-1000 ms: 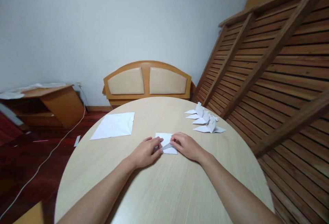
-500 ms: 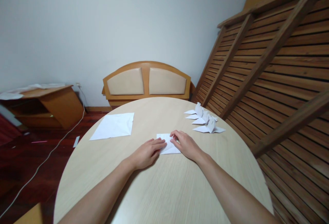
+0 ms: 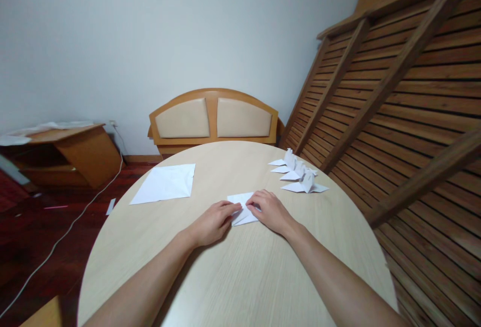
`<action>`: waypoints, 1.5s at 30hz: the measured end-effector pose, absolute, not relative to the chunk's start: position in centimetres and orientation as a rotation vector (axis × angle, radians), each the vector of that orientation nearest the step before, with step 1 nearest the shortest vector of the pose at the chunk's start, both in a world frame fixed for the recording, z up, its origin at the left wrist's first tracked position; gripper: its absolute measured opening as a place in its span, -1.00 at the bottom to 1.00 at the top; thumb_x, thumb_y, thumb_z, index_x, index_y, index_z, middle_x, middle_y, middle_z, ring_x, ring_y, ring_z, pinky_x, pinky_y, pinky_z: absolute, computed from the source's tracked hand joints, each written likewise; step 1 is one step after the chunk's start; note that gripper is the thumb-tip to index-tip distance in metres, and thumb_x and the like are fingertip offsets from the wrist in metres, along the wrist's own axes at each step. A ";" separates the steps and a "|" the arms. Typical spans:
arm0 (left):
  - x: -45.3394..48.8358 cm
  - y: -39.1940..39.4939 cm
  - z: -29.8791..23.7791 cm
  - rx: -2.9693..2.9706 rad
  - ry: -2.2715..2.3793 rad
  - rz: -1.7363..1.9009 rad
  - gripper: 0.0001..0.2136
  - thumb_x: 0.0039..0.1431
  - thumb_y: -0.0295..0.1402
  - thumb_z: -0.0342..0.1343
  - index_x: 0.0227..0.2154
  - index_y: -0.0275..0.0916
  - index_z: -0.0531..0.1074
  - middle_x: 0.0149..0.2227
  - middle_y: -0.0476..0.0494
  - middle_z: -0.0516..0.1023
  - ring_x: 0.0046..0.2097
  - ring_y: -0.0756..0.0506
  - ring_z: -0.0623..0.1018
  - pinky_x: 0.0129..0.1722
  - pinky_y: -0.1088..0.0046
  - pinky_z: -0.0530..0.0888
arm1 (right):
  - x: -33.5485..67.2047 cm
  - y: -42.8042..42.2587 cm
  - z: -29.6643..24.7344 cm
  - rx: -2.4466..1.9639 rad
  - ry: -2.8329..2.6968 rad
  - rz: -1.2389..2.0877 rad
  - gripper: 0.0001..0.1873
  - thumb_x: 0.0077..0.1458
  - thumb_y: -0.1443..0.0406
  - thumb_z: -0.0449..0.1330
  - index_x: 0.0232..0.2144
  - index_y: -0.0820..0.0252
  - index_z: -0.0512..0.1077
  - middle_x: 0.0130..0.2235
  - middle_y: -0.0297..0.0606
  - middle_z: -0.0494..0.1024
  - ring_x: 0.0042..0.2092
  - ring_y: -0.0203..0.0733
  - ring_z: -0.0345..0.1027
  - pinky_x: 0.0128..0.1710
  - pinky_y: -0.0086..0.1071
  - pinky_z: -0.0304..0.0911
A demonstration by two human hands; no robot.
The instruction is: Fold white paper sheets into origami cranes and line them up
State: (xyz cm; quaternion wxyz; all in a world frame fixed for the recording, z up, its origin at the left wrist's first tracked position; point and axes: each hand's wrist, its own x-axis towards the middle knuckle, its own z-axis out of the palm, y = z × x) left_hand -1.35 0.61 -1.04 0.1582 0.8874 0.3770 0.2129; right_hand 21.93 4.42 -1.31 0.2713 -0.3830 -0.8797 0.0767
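A small folded sheet of white paper [image 3: 239, 198] lies on the table between my two hands, with slanting fold edges on its face. The fingers of my left hand [image 3: 216, 222] are stretched out and rest on its left part, holding it against the tabletop. On the right side, my right hand [image 3: 271, 212] has its thumb and curled fingers pinched together on the paper. Its fingers cover that part of the sheet. Beyond the right hand stand several folded white paper figures [image 3: 307, 183] with pointed wings, in a row.
A larger white sheet [image 3: 165, 184] lies flat on the left of the round wooden table [image 3: 233, 277]. A slatted wooden frame [image 3: 406, 116] leans along the right side. Behind are a padded headboard [image 3: 213, 116] and a low desk [image 3: 82, 151]; a white cable [image 3: 71, 229] crosses the floor.
The small folded paper has turned slightly, and slanting fold edges now show on it. My right fingers have moved a little left and closed in on the sheet. My left hand has barely moved.
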 end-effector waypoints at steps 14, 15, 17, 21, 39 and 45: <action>-1.7 0.5 -1.4 2.534 0.975 0.630 -0.72 0.25 -0.38 0.04 -0.01 -0.19 0.46 0.15 -0.20 0.47 0.24 -0.14 0.35 0.26 0.24 0.28 | 22.1 3.2 -1.3 -1.027 -2.465 0.312 -0.49 0.14 0.13 0.25 0.12 0.13 0.36 0.03 -0.10 0.45 0.09 0.00 0.28 0.11 -0.13 0.20; -1.6 0.5 -1.4 2.539 0.972 0.632 -0.70 0.25 -0.39 0.03 0.03 -0.20 0.43 0.14 -0.20 0.47 0.24 -0.14 0.35 0.27 0.24 0.28 | 22.0 3.2 -1.3 -1.035 -2.469 0.324 -0.44 0.13 0.12 0.26 0.14 0.14 0.34 0.07 -0.08 0.44 0.13 0.02 0.26 0.14 -0.11 0.18; -1.5 0.4 -1.2 2.563 0.964 0.636 -0.63 0.23 -0.41 0.03 0.10 -0.20 0.38 0.13 -0.20 0.48 0.23 -0.15 0.36 0.26 0.23 0.28 | 22.0 3.1 -1.4 -1.054 -2.470 0.342 -0.35 0.10 0.08 0.27 0.19 0.16 0.28 0.14 -0.05 0.39 0.19 0.05 0.20 0.19 -0.07 0.13; -1.1 0.2 -0.5 2.657 0.960 0.594 -0.59 0.21 -0.44 0.01 0.13 -0.18 0.38 0.14 -0.21 0.46 0.19 -0.18 0.38 0.23 0.19 0.30 | 22.0 2.9 -1.5 -1.060 -2.477 0.374 -0.23 0.06 0.03 0.28 0.25 0.15 0.21 0.22 -0.05 0.33 0.25 0.08 0.13 0.24 -0.03 0.05; -0.9 0.0 -0.2 2.762 1.011 0.488 -0.60 0.24 -0.44 -0.01 0.12 -0.09 0.41 0.16 -0.21 0.41 0.13 -0.22 0.40 0.19 0.06 0.27 | 23.1 5.4 -3.4 -1.037 -2.204 0.544 -0.35 0.17 0.29 0.22 0.27 0.09 0.16 0.04 -0.14 0.48 0.09 -0.07 0.33 0.16 -0.09 0.18; -0.3 -0.3 0.0 2.715 1.061 0.430 -0.64 0.21 -0.38 0.06 0.07 -0.04 0.44 0.10 -0.18 0.43 0.28 -0.29 0.27 0.29 -0.15 0.05 | 22.5 6.0 -2.8 -1.244 -2.145 0.253 -0.71 0.17 0.35 0.20 -0.03 0.19 0.41 -0.12 -0.16 0.52 -0.05 -0.07 0.37 -0.01 -0.16 0.27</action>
